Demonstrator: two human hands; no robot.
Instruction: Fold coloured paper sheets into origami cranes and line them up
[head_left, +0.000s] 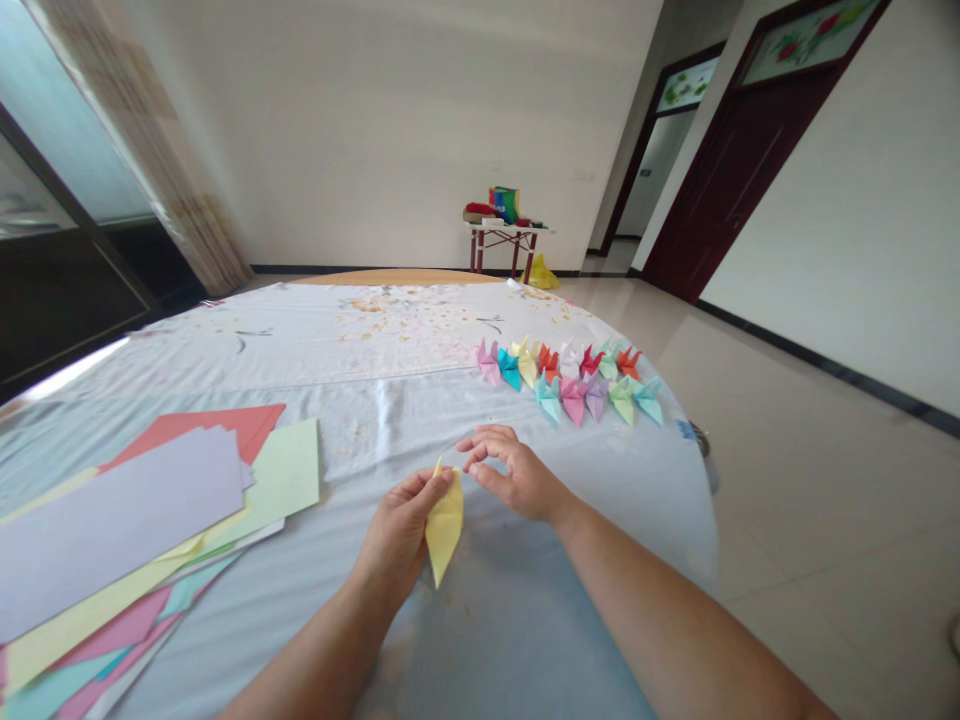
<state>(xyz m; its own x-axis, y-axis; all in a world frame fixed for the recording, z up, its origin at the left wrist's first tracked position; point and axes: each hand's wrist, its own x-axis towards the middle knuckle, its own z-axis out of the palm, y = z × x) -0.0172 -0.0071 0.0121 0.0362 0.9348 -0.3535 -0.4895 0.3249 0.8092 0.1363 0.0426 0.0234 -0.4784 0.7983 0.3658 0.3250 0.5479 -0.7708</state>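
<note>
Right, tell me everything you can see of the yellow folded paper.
The yellow folded paper is pale, looks thin and matte, and has creased faces. It is long and leaf-shaped, with one pointed end towards the person and narrow tips at the far end. The left hand pinches it near that far end, thumb on top, over the pale blue cloth. The right hand's fingertips are close to the far tips; whether they touch cannot be told.
</note>
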